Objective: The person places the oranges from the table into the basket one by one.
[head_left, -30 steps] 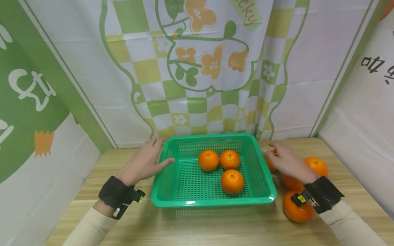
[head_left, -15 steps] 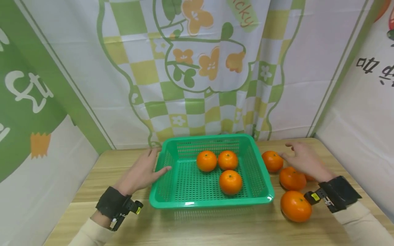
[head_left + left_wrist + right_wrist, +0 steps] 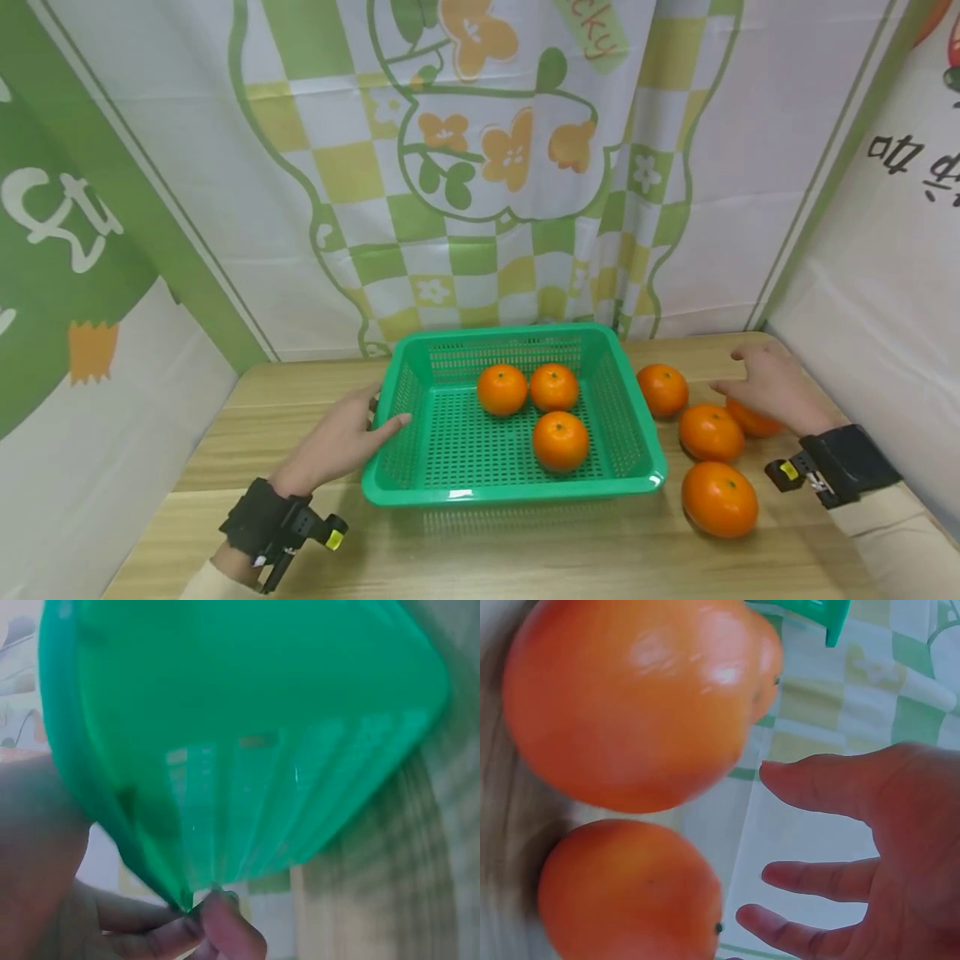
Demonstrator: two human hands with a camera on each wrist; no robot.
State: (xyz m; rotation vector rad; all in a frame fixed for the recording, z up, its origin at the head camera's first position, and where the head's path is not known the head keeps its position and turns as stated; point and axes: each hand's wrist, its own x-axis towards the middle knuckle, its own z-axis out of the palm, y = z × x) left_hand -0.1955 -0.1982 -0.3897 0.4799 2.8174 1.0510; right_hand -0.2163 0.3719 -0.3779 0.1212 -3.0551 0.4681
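Note:
A green plastic basket (image 3: 513, 498) stands on the table with three oranges in it, one of them the near orange (image 3: 561, 442). My left hand (image 3: 337, 442) grips the basket's left rim, thumb over the top; in the left wrist view its fingers (image 3: 232, 930) curl at the rim's edge. My right hand (image 3: 776, 387), fingers spread and holding nothing, hovers at the far-right orange (image 3: 752, 419), partly covering it. In the right wrist view, a gap separates the thumb (image 3: 817, 780) from the large nearby orange (image 3: 630, 705).
Between basket and right hand lie a back orange (image 3: 663, 390), a middle orange (image 3: 711, 432) and a front orange (image 3: 720, 499) on the wooden table (image 3: 525, 562). A patterned cloth (image 3: 480, 258) hangs behind, and printed panels flank both sides.
My right hand has moved right, away from the basket's right side and past the back orange to the far-right one. The left hand has slid slightly nearer along the rim. The basket's oranges stay put.

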